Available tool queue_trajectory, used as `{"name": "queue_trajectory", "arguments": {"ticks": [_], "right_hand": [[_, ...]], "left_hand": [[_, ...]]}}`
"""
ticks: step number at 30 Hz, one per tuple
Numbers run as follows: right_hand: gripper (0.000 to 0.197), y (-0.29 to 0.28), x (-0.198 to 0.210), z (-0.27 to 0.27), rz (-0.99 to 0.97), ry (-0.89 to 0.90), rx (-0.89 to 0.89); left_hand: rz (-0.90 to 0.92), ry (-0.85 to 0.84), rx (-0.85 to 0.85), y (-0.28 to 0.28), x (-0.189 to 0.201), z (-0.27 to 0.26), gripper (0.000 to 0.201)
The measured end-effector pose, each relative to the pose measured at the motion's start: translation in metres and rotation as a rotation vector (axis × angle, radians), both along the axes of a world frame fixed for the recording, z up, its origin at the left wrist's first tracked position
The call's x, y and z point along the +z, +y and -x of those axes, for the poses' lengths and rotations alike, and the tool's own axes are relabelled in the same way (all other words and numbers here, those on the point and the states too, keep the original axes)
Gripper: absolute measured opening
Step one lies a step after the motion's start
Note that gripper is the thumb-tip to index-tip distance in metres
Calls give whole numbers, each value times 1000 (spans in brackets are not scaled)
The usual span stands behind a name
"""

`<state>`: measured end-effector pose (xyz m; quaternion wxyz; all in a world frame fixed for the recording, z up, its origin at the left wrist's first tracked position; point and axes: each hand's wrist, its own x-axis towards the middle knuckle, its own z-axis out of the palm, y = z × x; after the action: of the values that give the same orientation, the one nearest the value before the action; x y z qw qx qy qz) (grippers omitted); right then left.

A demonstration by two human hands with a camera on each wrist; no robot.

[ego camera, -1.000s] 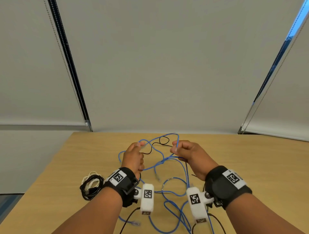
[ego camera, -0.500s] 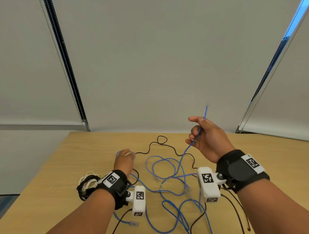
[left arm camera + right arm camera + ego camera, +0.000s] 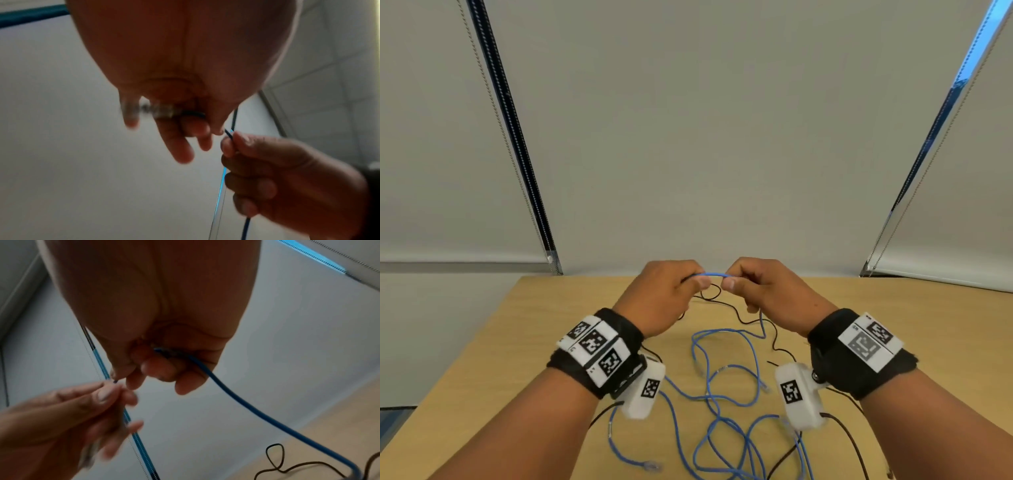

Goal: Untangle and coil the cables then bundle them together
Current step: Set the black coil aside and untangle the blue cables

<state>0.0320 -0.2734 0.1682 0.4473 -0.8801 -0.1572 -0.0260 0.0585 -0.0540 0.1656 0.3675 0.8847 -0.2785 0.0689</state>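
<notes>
Above the middle of the wooden table, my left hand and right hand meet, each pinching the same blue cable. A short span of it bridges the two thumbs. From the right fist the cable drops to a loose blue tangle on the table. In the left wrist view, a blurred clear plug lies under the left fingers, and the right hand is beside them. A thin black cable snakes across the table beneath both hands.
A loose blue plug end lies near the front edge, left of centre. More black cable trails at the front right. Grey window blinds with bead chains hang behind the table's far edge.
The right hand came down from its raised position and the left hand lifted off the table. They now meet at centre, both holding the blue cable.
</notes>
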Motion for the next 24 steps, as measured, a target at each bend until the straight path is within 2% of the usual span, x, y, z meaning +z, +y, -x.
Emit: {"name": "queue_trajectory", "arguments": {"ticks": [3, 6, 9, 11, 15, 17, 19, 20, 22, 24], "right_hand": [[17, -21, -7, -4, -85, 1, -52], [16, -39, -20, -6, -264, 33, -137], [17, -37, -35, -5, -266, 54, -134], [18, -23, -45, -1, -193, 66, -96], [18, 13, -61, 14, -162, 140, 0], [13, 25, -67, 23, -176, 182, 46], [8, 32, -69, 31, -172, 218, 102], [6, 33, -68, 35, -150, 220, 119], [10, 32, -59, 41, -100, 174, 126], [14, 29, -43, 45, -102, 89, 110]], "left_hand": [[429, 283, 46, 17, -1, -2, 27], [918, 603, -50, 31, 7, 2, 25], [1192, 808, -179, 32, 13, 11, 29], [1358, 842, -243, 24, 14, 13, 35], [1628, 633, -214, 8, 18, 10, 38], [1639, 520, -157, 6, 20, 5, 35], [1519, 376, -53, 7, 19, 1, 29], [1378, 273, 28, 8, 17, 0, 25], [934, 7, 189, 10, 9, -1, 21], [483, -156, 215, 10, -2, 2, 22]]}}
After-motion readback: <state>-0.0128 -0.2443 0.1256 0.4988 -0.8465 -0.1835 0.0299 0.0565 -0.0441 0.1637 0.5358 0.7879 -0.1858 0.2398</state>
